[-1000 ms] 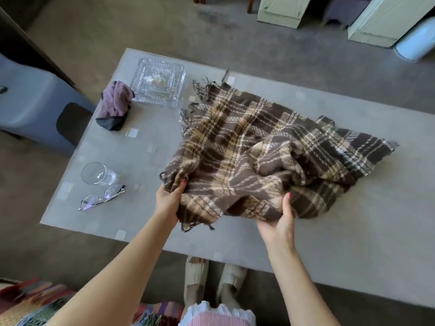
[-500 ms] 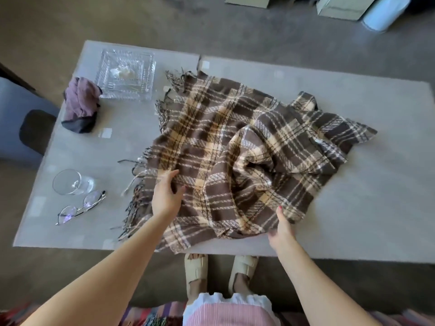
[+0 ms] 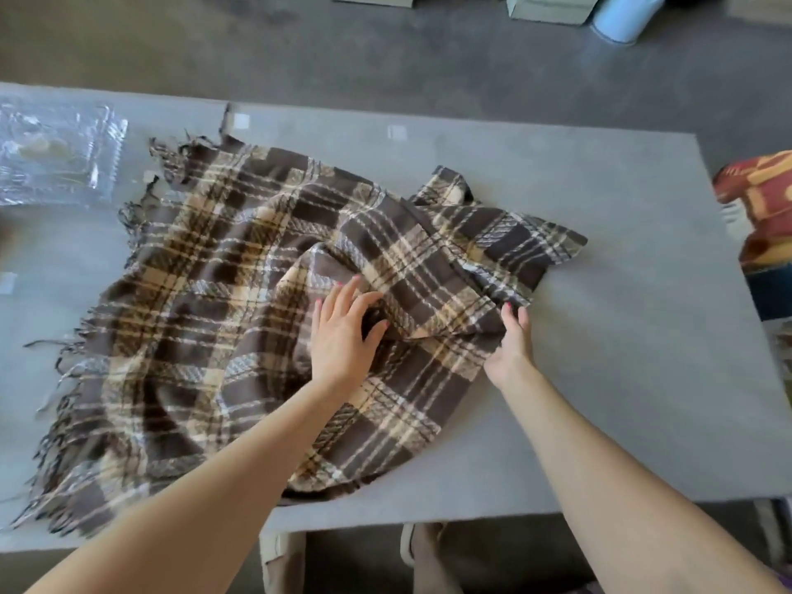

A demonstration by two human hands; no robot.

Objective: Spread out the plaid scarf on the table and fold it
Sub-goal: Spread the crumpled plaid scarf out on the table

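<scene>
The brown and cream plaid scarf [image 3: 223, 302] lies half spread on the grey table [image 3: 621, 379]. Its fringed end reaches the left and near edge, while the right part is still bunched in folds. My left hand [image 3: 343, 332] rests on the crumpled middle, fingers apart and curling into a fold. My right hand [image 3: 512, 340] pinches the scarf's edge at the right side of the bunch.
A clear glass dish [image 3: 55, 152] stands at the table's far left corner. A red and orange patterned cloth [image 3: 758, 207] lies beyond the table's right edge. Pale cabinets and a light blue cylinder [image 3: 621, 15] stand on the floor behind. My feet show under the near edge.
Both hands left the near edge of the scarf and moved up to its bunched middle and right side. The view shifted right, so the glass and spectacles are out of frame.
</scene>
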